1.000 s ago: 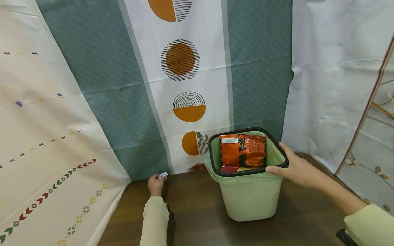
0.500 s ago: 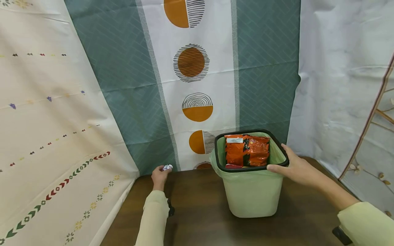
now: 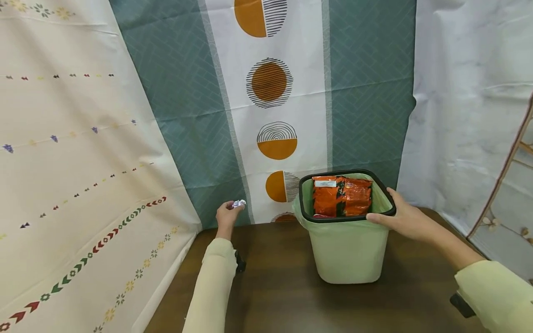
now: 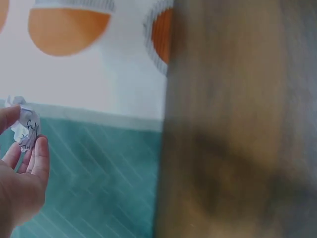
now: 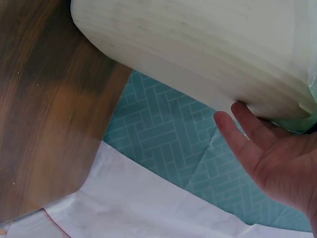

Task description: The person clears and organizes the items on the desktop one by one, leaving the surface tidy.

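Note:
Between thumb and fingertips, my left hand (image 3: 226, 218) pinches a crumpled piece of paper (image 3: 239, 203), raised above the back of the table at the left. Dark marks show on the white paper (image 4: 27, 130) in the left wrist view. My right hand (image 3: 407, 221) holds the right corner of a pale trash bin (image 3: 350, 254), thumb at the front of the black rim and fingers along the right side. Inside the bin's green liner bag (image 3: 307, 196) stands an orange-and-black wrapper (image 3: 326, 199), with a bit of red below it.
The bin stands on a dark wooden table (image 3: 279, 277). Behind rises a green and white patterned cloth (image 3: 179, 152). An embroidered cream cloth (image 3: 83, 194) hangs at the left and a white one (image 3: 458, 115) at the right.
My left hand has lifted the crumpled paper up from near the table's back edge. My right hand keeps its place at the bin. The head view has shifted left.

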A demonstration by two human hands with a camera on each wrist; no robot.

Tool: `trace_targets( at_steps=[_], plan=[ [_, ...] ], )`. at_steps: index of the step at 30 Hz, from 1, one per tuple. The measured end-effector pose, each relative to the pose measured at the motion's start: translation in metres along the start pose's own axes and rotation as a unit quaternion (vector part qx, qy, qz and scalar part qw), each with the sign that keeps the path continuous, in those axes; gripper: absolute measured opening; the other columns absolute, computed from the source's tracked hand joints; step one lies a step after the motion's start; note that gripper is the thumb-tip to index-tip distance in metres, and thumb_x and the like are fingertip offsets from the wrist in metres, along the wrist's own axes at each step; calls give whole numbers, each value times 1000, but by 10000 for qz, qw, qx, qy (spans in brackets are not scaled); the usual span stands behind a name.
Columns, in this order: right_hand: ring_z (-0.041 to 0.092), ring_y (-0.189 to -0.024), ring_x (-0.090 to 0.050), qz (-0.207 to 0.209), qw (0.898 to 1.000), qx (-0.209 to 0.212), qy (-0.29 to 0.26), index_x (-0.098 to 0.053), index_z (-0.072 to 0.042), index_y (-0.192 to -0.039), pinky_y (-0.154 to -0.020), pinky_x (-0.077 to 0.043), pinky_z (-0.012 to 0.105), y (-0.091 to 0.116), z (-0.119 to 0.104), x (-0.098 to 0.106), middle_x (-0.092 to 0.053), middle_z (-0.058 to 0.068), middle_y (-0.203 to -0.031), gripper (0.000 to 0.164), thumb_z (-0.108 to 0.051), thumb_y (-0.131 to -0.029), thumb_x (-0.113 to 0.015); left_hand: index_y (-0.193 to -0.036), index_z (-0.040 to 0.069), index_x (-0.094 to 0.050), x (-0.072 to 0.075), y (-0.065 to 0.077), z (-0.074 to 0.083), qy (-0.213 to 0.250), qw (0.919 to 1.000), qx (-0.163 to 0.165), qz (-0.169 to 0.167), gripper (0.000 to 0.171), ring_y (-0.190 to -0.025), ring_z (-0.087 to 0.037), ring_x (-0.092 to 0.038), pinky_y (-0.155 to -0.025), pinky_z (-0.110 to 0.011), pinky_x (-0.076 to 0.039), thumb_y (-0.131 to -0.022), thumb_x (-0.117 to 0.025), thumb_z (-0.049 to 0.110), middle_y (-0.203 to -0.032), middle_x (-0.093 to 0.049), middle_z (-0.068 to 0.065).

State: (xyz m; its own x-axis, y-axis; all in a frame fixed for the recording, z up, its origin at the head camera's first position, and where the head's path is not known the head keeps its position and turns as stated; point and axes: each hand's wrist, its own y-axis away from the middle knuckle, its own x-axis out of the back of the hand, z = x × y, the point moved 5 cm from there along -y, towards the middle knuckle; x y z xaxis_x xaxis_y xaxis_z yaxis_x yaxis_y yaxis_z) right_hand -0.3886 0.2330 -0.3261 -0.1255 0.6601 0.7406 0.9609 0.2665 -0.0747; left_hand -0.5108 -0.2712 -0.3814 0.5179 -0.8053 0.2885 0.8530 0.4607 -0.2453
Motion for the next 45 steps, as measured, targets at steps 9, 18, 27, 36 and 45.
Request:
trace_targets(
  at_steps=[9, 18, 27, 36, 45],
  plan=[
    [66, -130, -20, -88, 10000, 16, -3, 19, 0, -153, -94, -30, 76, -1, 2, 0, 2, 43, -153, 110, -58, -95, -55, -124, -3, -62, -21, 14, 75, 347, 9966, -620, -414, 48, -106, -30, -58, -91, -42, -51, -85, -79, 19, -117, -62, -19],
    [65, -133, -15, -142, 9998, -9, -116, 20, -1, -153, -95, -27, 76, -3, 0, -2, 8, 40, -154, 111, -58, -95, -55, -123, 5, -63, -53, 41, 130, 313, 9871, -1153, -1064, 46, -100, -24, -59, -84, -37, -53, -87, -77, 29, -113, -62, -11],
    [64, -136, -10, -230, 9996, -67, -176, 22, -2, -153, -97, -23, 77, -5, -2, 0, 12, 39, -155, 110, -58, -95, -54, -119, 9, -65, -78, 67, 179, 640, 9767, -1408, -1487, 41, -97, -19, -61, -85, -29, -54, -87, -78, 31, -109, -62, -6],
    [64, -135, -13, -185, 9997, -142, -42, 21, -2, -153, -98, -24, 77, -6, -5, -1, 5, 41, -154, 112, -61, -94, -55, -129, 12, -61, -87, 85, 192, 731, 9726, -1325, -1764, 49, -100, -18, -60, -87, -27, -53, -88, -77, 34, -111, -62, -3],
    [63, -136, -11, -120, 9996, -202, -142, 22, 2, -151, -99, -24, 76, -5, -7, -4, 6, 41, -154, 116, -61, -93, -56, -129, 10, -62, -97, 102, 199, 685, 9636, -1510, -2098, 50, -102, -16, -60, -87, -29, -53, -88, -77, 35, -111, -64, -3]
  ],
)
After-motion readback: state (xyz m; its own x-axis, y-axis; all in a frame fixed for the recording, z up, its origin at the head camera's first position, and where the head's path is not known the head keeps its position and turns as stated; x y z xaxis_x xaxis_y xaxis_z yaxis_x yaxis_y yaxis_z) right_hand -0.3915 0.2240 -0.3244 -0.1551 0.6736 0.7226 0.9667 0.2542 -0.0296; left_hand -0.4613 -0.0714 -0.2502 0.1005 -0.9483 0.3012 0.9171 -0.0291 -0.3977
